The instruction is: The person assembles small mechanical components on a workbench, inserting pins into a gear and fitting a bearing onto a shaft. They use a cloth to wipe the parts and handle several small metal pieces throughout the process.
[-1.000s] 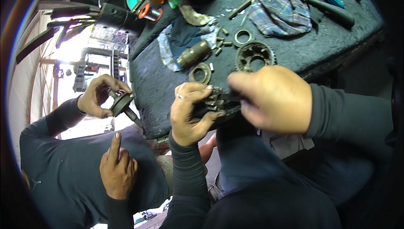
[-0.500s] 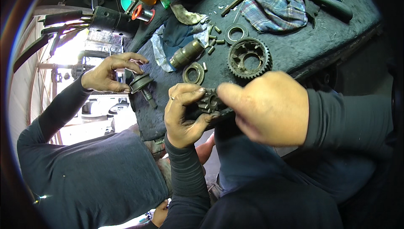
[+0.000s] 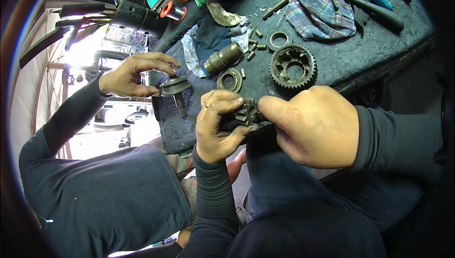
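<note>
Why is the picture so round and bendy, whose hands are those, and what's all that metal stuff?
There's no robot here, just a person using two bare hands. A camera on that person's head looks down, so you see almost what they see. Its very wide lens makes straight edges bend.

The left hand holds a small gear, a wheel with teeth. The right hand is right beside it; I can't tell if it holds anything.

On the dark table lie a bigger gear, two metal rings, some little pins and a checked cloth.

The hand on the far left is another person's. Its fingers are at a metal disc with a stem.
</note>
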Demonstrator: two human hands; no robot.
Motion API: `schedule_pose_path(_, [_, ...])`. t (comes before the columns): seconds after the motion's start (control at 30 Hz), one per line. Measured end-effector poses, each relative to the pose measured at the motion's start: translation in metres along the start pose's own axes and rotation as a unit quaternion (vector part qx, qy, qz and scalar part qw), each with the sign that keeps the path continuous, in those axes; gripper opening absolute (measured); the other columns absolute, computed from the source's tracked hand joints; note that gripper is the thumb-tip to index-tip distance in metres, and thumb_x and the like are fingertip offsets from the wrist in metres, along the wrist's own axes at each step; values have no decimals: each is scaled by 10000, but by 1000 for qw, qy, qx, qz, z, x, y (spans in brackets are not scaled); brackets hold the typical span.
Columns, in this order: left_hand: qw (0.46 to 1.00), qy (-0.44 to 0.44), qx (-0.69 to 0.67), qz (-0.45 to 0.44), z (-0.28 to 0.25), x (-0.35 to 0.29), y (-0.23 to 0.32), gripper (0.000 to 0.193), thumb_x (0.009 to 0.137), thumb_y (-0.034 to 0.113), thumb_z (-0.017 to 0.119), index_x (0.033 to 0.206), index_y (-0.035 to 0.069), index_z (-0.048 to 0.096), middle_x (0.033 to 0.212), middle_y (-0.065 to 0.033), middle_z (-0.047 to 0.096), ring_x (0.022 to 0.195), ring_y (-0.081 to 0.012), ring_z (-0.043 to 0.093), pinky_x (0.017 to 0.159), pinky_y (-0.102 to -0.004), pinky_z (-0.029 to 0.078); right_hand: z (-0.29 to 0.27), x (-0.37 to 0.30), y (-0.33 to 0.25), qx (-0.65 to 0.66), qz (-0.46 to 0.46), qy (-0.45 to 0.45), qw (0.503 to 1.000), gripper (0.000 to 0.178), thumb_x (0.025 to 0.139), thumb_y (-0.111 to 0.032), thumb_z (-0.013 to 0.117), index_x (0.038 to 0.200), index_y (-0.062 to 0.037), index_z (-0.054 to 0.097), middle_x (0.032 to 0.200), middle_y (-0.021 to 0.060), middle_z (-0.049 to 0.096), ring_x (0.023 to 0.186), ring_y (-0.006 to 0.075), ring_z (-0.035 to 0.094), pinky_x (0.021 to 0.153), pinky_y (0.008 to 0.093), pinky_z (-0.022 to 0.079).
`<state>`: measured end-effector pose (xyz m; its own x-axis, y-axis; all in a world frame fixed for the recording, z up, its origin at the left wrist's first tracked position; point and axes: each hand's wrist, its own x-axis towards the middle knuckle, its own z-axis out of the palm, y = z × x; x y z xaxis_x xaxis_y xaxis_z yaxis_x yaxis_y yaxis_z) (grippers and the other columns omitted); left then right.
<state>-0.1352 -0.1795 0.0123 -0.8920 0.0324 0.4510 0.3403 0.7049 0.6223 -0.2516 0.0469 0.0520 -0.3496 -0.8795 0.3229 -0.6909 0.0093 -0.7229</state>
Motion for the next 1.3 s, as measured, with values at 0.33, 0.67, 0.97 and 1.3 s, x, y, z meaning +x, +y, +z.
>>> schedule_pose_path(0.33, [998,43,-21,-28,4,1,10,456,642,162,857,1001,42,602,988,-128,660,908,-272,590,855,-375,441,1,6,12,1,-26,43,999,192,714,-37,628,871,-32,518,591,174,568,574,397,599,521,479,481])
schedule_pose_path(0.67, [999,51,9,4,7,3,8,447,654,143,845,1005,49,585,1001,-135,646,931,-262,577,829,-374,459,-4,0,11,-23,-39,58,997,195,738,-45,630,901,-47,522,556,143,560,538,364,605,462,443,464])
schedule_pose_path(0.97, [999,40,0,-13,8,7,13,480,646,181,878,1004,36,592,1020,-134,635,955,-253,586,840,-357,473,-4,-1,13,-30,-34,32,998,195,740,-55,631,907,-46,529,559,140,564,534,358,608,466,439,471])
schedule_pose_path(1.3, [998,59,2,-16,7,6,12,487,712,249,849,1064,-8,631,1025,-161,652,942,-259,607,825,-351,486,-1,0,14,-119,-87,47,988,234,713,-96,670,894,-48,529,587,95,600,518,294,630,443,401,476])
